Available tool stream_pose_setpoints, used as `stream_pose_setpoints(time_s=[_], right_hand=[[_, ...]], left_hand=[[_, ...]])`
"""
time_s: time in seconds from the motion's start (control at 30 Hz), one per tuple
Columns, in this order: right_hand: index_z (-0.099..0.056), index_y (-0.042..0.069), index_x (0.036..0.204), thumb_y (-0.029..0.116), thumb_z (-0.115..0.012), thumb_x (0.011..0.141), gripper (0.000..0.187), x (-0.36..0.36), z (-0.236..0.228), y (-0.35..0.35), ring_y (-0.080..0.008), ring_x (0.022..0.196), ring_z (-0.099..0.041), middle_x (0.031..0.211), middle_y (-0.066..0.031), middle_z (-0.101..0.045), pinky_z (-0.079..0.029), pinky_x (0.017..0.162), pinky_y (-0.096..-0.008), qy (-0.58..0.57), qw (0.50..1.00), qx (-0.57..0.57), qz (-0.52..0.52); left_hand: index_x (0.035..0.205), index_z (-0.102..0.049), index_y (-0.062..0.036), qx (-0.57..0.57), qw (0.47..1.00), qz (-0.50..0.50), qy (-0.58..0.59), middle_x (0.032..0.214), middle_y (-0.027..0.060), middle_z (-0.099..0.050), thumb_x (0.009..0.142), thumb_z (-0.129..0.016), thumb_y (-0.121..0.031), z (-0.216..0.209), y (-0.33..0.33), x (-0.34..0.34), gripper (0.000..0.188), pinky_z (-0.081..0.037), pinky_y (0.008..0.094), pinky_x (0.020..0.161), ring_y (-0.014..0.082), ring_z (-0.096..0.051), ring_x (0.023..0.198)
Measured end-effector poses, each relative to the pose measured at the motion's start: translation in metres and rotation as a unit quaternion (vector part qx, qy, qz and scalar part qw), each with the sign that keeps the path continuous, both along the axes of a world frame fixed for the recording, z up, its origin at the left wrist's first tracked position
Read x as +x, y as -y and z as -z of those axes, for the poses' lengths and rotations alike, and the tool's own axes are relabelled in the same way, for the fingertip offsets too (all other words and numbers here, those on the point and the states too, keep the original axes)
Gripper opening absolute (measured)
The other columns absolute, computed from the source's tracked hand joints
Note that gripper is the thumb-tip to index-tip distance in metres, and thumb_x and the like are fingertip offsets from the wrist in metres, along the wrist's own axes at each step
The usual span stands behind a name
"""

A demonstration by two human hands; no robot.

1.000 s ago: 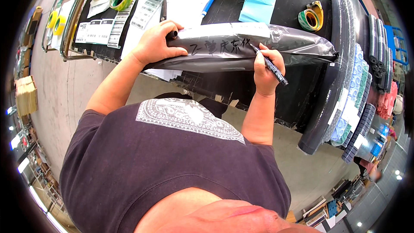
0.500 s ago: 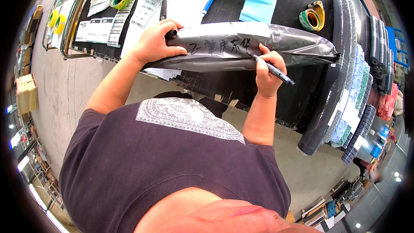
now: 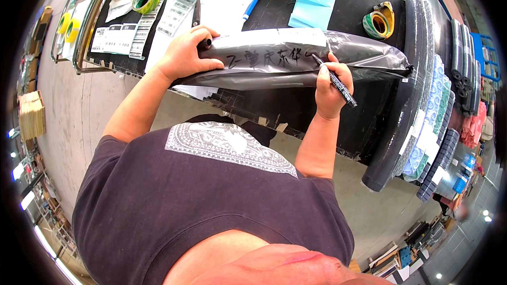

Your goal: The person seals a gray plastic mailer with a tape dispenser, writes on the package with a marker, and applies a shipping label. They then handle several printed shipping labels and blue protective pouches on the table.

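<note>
A long package in glossy black plastic lies across the dark table, with a pale strip along its top side and a row of handwritten dark characters. My left hand grips its left end, thumb pressed on the plastic. A black cap-like piece pokes out between thumb and forefinger; the rest is hidden. In my right hand a black marker is pinched, its tip touching the plastic at the right end of the writing.
Label sheets, a blue pen and tape rolls lie beyond my left hand. Light blue paper and a green-and-orange tape roll lie beyond the package. Long wrapped rolls border the table at right.
My right hand has shifted the marker slightly right and up, and fresh strokes stand at the end of the writing. My left hand keeps its grip.
</note>
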State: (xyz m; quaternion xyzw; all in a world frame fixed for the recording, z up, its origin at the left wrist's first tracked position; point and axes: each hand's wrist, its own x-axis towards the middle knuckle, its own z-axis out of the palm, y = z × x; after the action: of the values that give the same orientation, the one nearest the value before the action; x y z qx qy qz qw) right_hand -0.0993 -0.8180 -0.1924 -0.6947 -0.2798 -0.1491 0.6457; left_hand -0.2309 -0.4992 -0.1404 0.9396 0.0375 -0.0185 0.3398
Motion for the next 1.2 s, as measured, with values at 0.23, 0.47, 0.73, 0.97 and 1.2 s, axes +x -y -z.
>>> stream_pose_setpoints(time_s=[0.23, 0.47, 0.73, 0.97, 1.2], right_hand=[[-0.060, 0.001, 0.081, -0.003, -0.067, 0.078, 0.008, 0.000, 0.003, 0.004, -0.0182, 0.074, -0.062, 0.073, -0.0074, -0.059, -0.053, 0.097, -0.0447, 0.015, 1.000, -0.012, -0.016], [-0.060, 0.002, 0.090, -0.001, -0.068, 0.081, 0.012, 0.001, -0.001, 0.003, -0.0240, 0.084, -0.066, 0.081, -0.0088, -0.061, -0.054, 0.093, -0.0390, 0.045, 0.996, -0.065, 0.036], [-0.060, 0.001, 0.087, -0.001, -0.066, 0.080, 0.009, 0.001, 0.005, 0.004, -0.0239, 0.083, -0.066, 0.078, -0.0085, -0.059, -0.055, 0.092, -0.0397, -0.005, 0.999, -0.015, 0.050], [-0.058, 0.001, 0.083, -0.003, -0.063, 0.079, 0.007, 0.004, 0.009, 0.007, -0.0200, 0.071, -0.060, 0.073, -0.0083, -0.056, -0.056, 0.094, -0.0429, -0.007, 0.999, 0.034, 0.015], [-0.056, 0.001, 0.083, -0.004, -0.062, 0.078, 0.009, 0.003, 0.007, 0.005, -0.0196, 0.068, -0.057, 0.072, -0.0077, -0.054, -0.057, 0.092, -0.0437, -0.015, 0.999, 0.025, 0.037]], left_hand=[[0.088, -0.051, -0.0043, 0.001, 0.999, 0.011, 0.031, 0.118, 0.0097, -0.065, 0.066, -0.087, -0.024, 0.003, 0.000, -0.001, 0.047, -0.048, 0.0351, 0.088, 0.0291, -0.060, 0.103], [0.089, -0.053, -0.0038, 0.011, 0.999, 0.015, 0.043, 0.116, 0.0083, -0.065, 0.067, -0.087, -0.027, 0.005, -0.001, -0.002, 0.047, -0.049, 0.0346, 0.085, 0.0286, -0.061, 0.099], [0.085, -0.047, -0.0054, 0.002, 1.000, 0.006, 0.016, 0.121, 0.0105, -0.065, 0.065, -0.087, -0.020, -0.001, 0.002, -0.001, 0.047, -0.047, 0.0342, 0.089, 0.0292, -0.059, 0.104], [0.084, -0.046, -0.0054, 0.002, 0.999, 0.018, 0.033, 0.120, 0.0112, -0.064, 0.065, -0.087, -0.020, 0.000, 0.001, 0.001, 0.048, -0.047, 0.0338, 0.089, 0.0293, -0.059, 0.104], [0.084, -0.046, -0.0056, -0.002, 0.999, 0.019, 0.032, 0.119, 0.0114, -0.064, 0.065, -0.087, -0.020, 0.002, -0.001, -0.001, 0.048, -0.047, 0.0332, 0.088, 0.0281, -0.059, 0.101]])
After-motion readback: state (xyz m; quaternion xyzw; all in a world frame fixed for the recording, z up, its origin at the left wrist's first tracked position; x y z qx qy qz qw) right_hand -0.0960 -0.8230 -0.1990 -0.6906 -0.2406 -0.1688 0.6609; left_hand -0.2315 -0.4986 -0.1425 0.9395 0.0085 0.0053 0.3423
